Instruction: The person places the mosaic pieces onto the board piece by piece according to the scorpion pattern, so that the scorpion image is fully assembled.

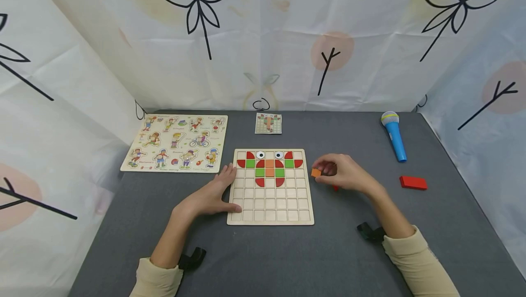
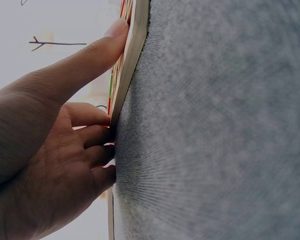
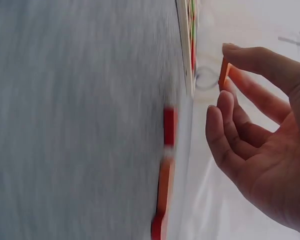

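A wooden grid board point(image 1: 270, 203) lies on the grey table, its upper rows holding red, green and orange tiles and two eye tiles. My left hand point(image 1: 209, 194) rests along its left side, fingers extended; in the left wrist view the thumb point(image 2: 90, 60) lies on the board's edge. Just right of the board, my right hand point(image 1: 345, 173) pinches a small orange square tile point(image 1: 315, 173) between thumb and fingers. The right wrist view shows this orange tile point(image 3: 223, 72) held above the table. Under that hand a red piece point(image 1: 335, 188) is mostly hidden.
A small pattern card point(image 1: 268, 124) lies behind the board. At the back left is a picture puzzle board point(image 1: 176, 144). On the right are a blue toy microphone point(image 1: 395, 139) and a red block point(image 1: 413, 183). Patterned cloth walls point(image 1: 263, 37) border the table.
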